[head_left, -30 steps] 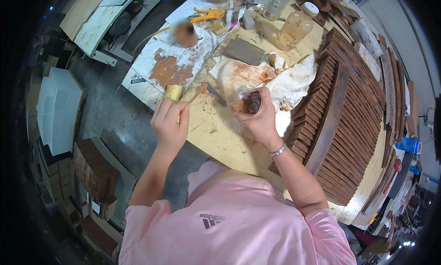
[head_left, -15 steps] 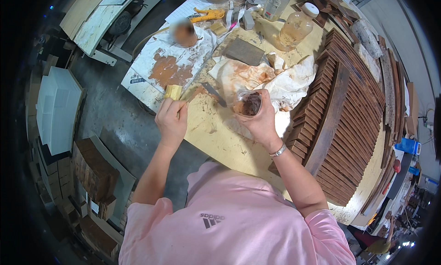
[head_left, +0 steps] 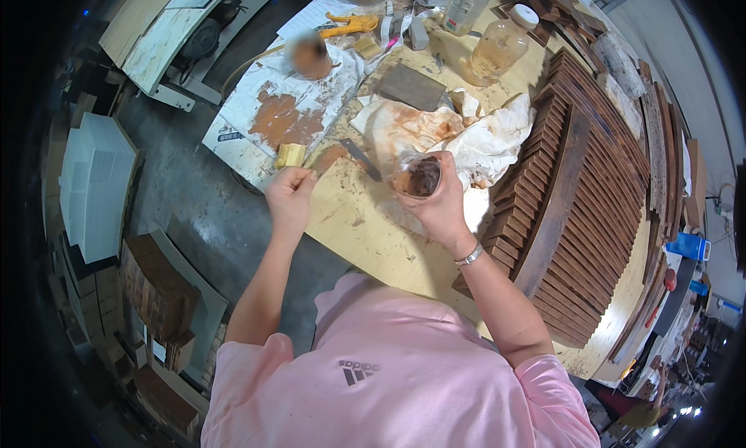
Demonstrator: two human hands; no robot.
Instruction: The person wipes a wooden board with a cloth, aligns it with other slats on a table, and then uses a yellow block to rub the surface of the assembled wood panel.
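My right hand (head_left: 444, 207) is wrapped round a clear plastic cup (head_left: 402, 185) tipped toward me, with dark brown paste (head_left: 424, 177) inside. To its left, my left hand (head_left: 291, 198) is closed in a pinch at the table edge; what its fingertips hold, if anything, is too small to make out. Just beyond those fingers is a yellow block (head_left: 291, 156) on the edge of the stained white sheet (head_left: 242, 149). Between the hands and a little farther off lies a flat dark scraper blade (head_left: 360, 159). A crumpled, brown-stained white cloth (head_left: 483, 141) spreads behind the cup.
Slatted dark wood strips (head_left: 590, 215) fill the table's right side, a curved wooden piece (head_left: 556, 195) lying over them. Farther back are a grey block (head_left: 412, 87), a lidded jar (head_left: 501, 50), a clear bottle (head_left: 466, 9), a brown-stained cup (head_left: 312, 57) and a yellow-orange tool (head_left: 351, 24).
My left hand has shifted slightly down and left, showing more of the yellow block beyond its fingers. My right hand keeps the cup in nearly the same place.
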